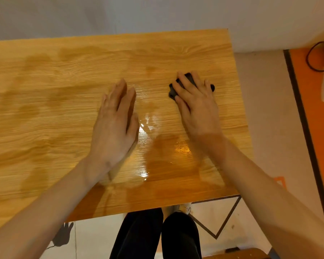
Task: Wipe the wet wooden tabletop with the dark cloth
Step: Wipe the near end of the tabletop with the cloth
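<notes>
**Right hand presses the cloth to the wet bench while the left steadies**

The small, crumpled dark cloth point(173, 90) lies on the light, wood-grain bench point(64, 101), out toward the bench's right edge and on the far side of the shiny wet patch point(157, 146). The right hand point(195, 101) lies on top of it with fingers spread and laid nearly flat, so only dark bits of cloth show past the fingertips and at either side. That hold looks chosen for pushing: a flat palm spreads pressure over the whole cloth and keeps it bunched under the hand rather than trailing.

The left hand point(116, 124) is open, fingers straight and close together, holding nothing. It sits just left of the wet patch, blurred at the edges; whether it rests on the bench or hovers just above cannot be told. It is probably there to brace the body while the other arm reaches.

The wet patch gleams between the two forearms, nearer the person than the cloth, and duller damp marks spread away from it toward the bench's left side. Judging from this, much water is left, and the cloth likely needs to be drawn back toward the near edge through the gleam.

Below the near edge of the bench, dark trouser legs point(157, 236) show the person standing close.
</notes>
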